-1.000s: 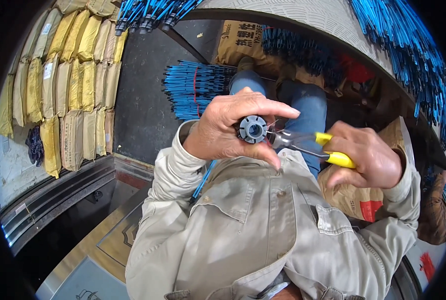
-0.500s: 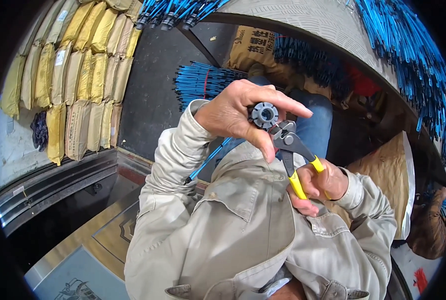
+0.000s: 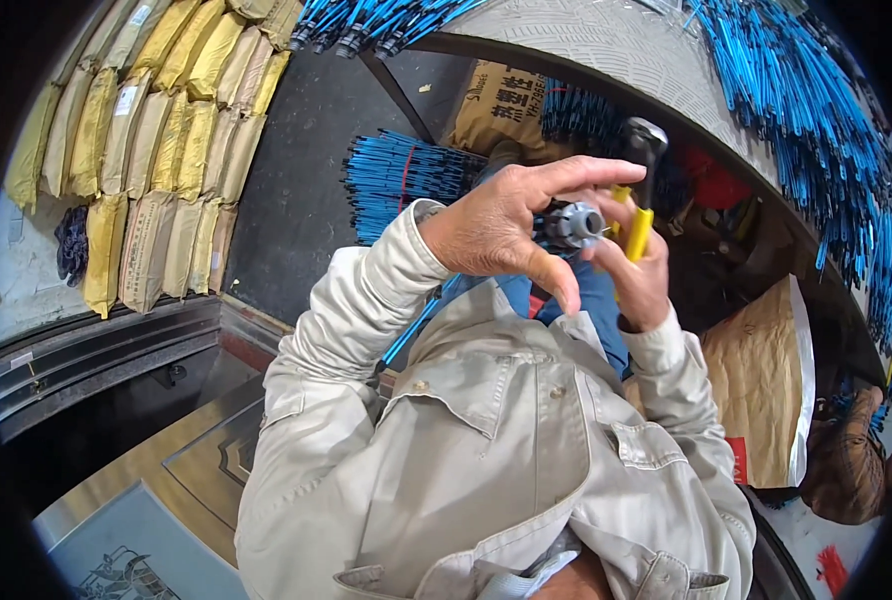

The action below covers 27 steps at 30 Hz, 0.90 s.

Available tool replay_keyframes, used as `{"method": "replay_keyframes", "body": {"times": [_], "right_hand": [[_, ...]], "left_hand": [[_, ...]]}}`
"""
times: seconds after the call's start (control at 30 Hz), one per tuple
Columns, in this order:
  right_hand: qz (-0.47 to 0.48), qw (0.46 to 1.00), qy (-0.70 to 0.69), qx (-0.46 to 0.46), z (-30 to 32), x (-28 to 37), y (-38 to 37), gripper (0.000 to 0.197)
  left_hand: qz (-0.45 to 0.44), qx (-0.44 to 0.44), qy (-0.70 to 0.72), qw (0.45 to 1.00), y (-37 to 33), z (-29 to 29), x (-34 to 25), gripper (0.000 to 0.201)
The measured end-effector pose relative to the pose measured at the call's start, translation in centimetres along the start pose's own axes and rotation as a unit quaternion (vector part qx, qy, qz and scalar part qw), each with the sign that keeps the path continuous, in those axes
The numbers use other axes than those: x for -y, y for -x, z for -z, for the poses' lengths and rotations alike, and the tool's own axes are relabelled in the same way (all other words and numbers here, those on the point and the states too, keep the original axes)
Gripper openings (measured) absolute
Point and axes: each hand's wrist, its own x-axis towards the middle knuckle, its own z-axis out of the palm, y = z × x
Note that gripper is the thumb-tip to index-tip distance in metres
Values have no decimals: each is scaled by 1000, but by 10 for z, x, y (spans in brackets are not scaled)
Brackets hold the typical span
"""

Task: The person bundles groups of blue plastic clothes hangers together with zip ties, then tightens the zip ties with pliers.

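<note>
My left hand [image 3: 496,220] holds a round grey notched fitting [image 3: 581,224] with a dark body. Its thumb and forefinger stretch past the fitting on either side; the other fingers are mostly hidden behind. A thin blue rod [image 3: 406,335] with a dark tip sticks out beneath the left wrist. In my right hand [image 3: 641,275] are pliers with yellow grips [image 3: 639,236], their dark metal head [image 3: 647,140] turned away from me. The right fingertips are close by the fitting; blur hides whether they touch it.
A bundle of blue rods [image 3: 396,180] stands beyond my left forearm. More blue rods [image 3: 766,90] lie on the grey table [image 3: 576,25]. Stacked yellow and tan sacks [image 3: 146,150] line the left wall. A brown paper sack [image 3: 766,380] is at right, near another person's arm [image 3: 851,450].
My right hand has risen toward the fitting, and the pliers have swung from its front to point away. The fitting has shifted a little to the right and tilted.
</note>
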Motion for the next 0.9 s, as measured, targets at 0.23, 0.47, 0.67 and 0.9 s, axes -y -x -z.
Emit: {"method": "replay_keyframes", "body": {"times": [0.23,0.47,0.67,0.9], "right_hand": [[95,995,3,31,8,-23,-10,25],[86,995,-24,39,30,-38,7,25],[83,996,-33,-16,5,-33,-3,26],[-26,999,25,-17,-51,-8,-16,30]], "left_hand": [[-16,-36,48,998,7,18,-19,102],[178,-17,-530,829,200,87,98,99],[167,-65,-467,866,177,-3,90,135],[-81,-219,-220,947,66,-7,42,138]]}}
